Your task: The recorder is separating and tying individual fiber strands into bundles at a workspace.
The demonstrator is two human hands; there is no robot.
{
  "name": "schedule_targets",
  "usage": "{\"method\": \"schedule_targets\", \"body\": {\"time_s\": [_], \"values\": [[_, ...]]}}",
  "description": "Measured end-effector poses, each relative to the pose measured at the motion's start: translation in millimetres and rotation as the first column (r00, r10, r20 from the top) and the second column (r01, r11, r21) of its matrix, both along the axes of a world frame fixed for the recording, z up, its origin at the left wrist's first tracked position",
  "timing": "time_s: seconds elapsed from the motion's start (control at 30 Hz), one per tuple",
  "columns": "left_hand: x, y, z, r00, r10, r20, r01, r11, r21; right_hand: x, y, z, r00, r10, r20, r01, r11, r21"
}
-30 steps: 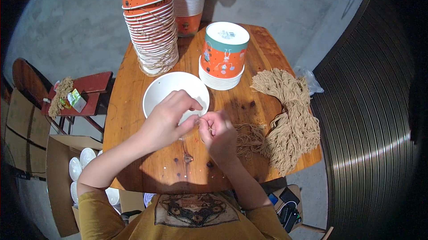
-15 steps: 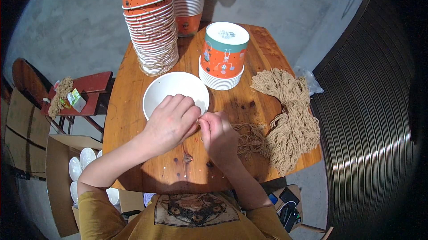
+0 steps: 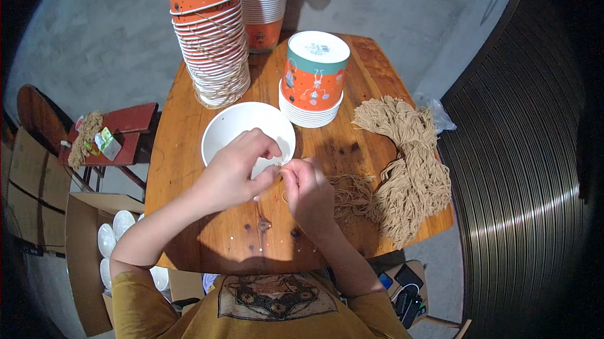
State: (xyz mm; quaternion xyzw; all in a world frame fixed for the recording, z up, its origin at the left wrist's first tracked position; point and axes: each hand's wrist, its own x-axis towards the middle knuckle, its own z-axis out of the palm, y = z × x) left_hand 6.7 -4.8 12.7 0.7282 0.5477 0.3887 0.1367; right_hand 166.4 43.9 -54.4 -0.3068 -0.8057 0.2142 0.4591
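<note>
Just in front of me on the wooden table point(image 3: 189, 213) stands a white paper bucket point(image 3: 220, 131), its mouth facing up. Over its near rim is my left hand point(image 3: 236, 166), thumb and forefinger apart in a curve. The left thumb tip comes close to my right fingertips. At the rim's near right, my right hand point(image 3: 308, 194) is closed in a pinch on a thin tan cord point(image 3: 281, 165); only a short bit of it shows. Right of that hand, loose cord strands point(image 3: 352, 195) lead to a thick tan hank of cord point(image 3: 406, 175).
Tall stacks of orange-and-white buckets rise at the back left, the nearer stack point(image 3: 214, 49) hung with cords. An upside-down bucket stack point(image 3: 314, 81) stands behind the white bucket. At left are a red bench point(image 3: 132, 115) and a cardboard box point(image 3: 85, 244) holding white buckets.
My left hand's forefinger has lifted away from its thumb, opening a gap between them. The right hand keeps its pinch in nearly the same place.
</note>
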Motion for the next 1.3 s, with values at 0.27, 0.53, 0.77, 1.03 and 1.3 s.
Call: {"method": "schedule_targets", "body": {"time_s": [0.27,0.53,0.77,1.03,1.3], "values": [[-2,5,3,0.979,0.123,0.163,-0.056,0.928,-0.369,3,2,-1,1.0,-0.001,0.007,0.001,0.999,-0.042],[-14,14,-15,0.826,0.192,0.53,0.193,0.787,-0.586,5,10,-16,0.973,0.127,-0.193,-0.154,0.979,-0.131],[-16,17,-9,0.731,0.239,0.639,0.255,0.773,-0.581,7,9,-13,0.951,0.163,-0.262,-0.226,0.945,-0.235],[-24,17,7,0.701,0.292,0.651,0.356,0.647,-0.674,5,9,-11,0.986,0.132,-0.098,-0.145,0.98,-0.136],[-22,10,20,0.715,0.28,0.641,0.307,0.698,-0.647,4,10,-6,0.97,0.159,-0.181,-0.195,0.959,-0.203]]}}
